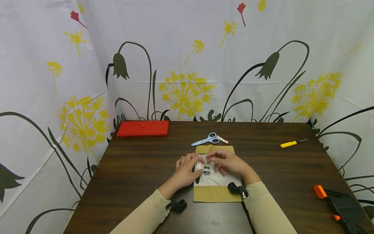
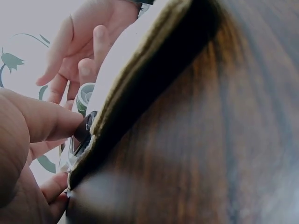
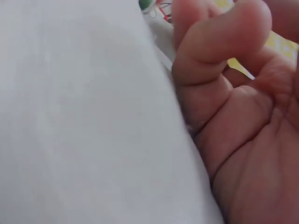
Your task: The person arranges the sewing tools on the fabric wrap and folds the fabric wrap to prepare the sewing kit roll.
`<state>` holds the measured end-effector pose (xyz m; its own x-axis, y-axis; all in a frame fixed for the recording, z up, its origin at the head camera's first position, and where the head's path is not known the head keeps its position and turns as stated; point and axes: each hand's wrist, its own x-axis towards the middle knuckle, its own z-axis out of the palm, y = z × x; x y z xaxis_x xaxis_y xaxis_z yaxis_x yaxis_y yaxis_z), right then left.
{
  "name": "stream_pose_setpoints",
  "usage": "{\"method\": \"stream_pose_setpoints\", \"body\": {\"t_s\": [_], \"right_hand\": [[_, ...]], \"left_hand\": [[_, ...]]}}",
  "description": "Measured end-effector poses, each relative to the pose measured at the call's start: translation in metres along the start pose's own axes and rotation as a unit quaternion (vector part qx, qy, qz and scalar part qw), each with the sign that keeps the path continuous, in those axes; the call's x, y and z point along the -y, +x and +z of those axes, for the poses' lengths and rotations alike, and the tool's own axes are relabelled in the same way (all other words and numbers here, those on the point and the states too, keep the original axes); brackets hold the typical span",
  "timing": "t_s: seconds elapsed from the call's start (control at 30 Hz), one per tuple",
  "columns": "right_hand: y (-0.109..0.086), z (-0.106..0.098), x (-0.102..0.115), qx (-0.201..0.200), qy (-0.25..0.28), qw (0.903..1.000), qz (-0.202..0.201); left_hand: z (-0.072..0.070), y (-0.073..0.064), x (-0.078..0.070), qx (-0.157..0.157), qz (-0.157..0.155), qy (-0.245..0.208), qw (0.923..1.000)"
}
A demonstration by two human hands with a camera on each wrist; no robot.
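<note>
An unfolded tan cloth case (image 1: pixel 214 196) with a white lining lies on the table, its long side toward the left hand. On the lining stands a small green-and-white thread spool (image 1: pixel 206 170), between the two hands. Along the left edge of the case lies a slim dark-handled tool (image 1: pixel 197 179); its kind cannot be made out. My left hand (image 1: pixel 186 170) rests over that edge, its thumb touching the dark handle (image 2: pixel 83 128). Above the right part of the lining is my right hand (image 1: pixel 229 164), fingers loosely bent near the spool. Nothing shows clearly between its fingertips.
Blue scissors (image 1: pixel 205 140) and a small pale strip (image 1: pixel 222 139) lie beyond the case. A red box (image 1: pixel 143 128) sits at the back left. To the right are a yellow-handled screwdriver (image 1: pixel 288 144) and a black-and-orange tool (image 1: pixel 342 204).
</note>
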<state>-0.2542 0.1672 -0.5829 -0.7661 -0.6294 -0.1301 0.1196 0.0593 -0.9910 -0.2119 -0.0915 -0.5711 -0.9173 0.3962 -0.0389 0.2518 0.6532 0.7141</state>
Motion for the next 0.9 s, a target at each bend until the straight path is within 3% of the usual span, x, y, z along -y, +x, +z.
{"method": "stream_pose_setpoints", "body": {"t_s": [0.2,0.27,0.37,0.43,0.53,0.67,0.9], "right_hand": [[-0.002,-0.005,-0.001,-0.053,0.117,0.9892,-0.070],[-0.003,-0.008,-0.002,-0.086,0.150,0.9789,-0.108],[-0.003,-0.012,-0.003,-0.144,0.204,0.9556,-0.156],[-0.005,-0.015,-0.003,-0.171,0.230,0.9429,-0.169],[-0.007,-0.018,-0.004,-0.194,0.254,0.9357,-0.151],[-0.007,-0.019,-0.005,-0.206,0.268,0.9348,-0.109],[-0.004,-0.022,-0.002,-0.213,0.265,0.9371,-0.078]], "left_hand": [[0.003,-0.001,0.004,-0.002,0.011,0.011,0.9999],[0.002,-0.002,0.003,-0.001,0.013,0.015,0.9998],[0.002,-0.002,0.003,0.003,0.016,0.027,0.9995],[0.001,-0.003,0.001,0.013,0.011,0.034,0.9993],[0.001,-0.003,0.001,0.026,0.000,0.043,0.9988],[-0.001,-0.004,-0.001,0.042,-0.005,0.053,0.9977],[-0.006,-0.004,-0.002,0.055,-0.002,0.046,0.9975]]}}
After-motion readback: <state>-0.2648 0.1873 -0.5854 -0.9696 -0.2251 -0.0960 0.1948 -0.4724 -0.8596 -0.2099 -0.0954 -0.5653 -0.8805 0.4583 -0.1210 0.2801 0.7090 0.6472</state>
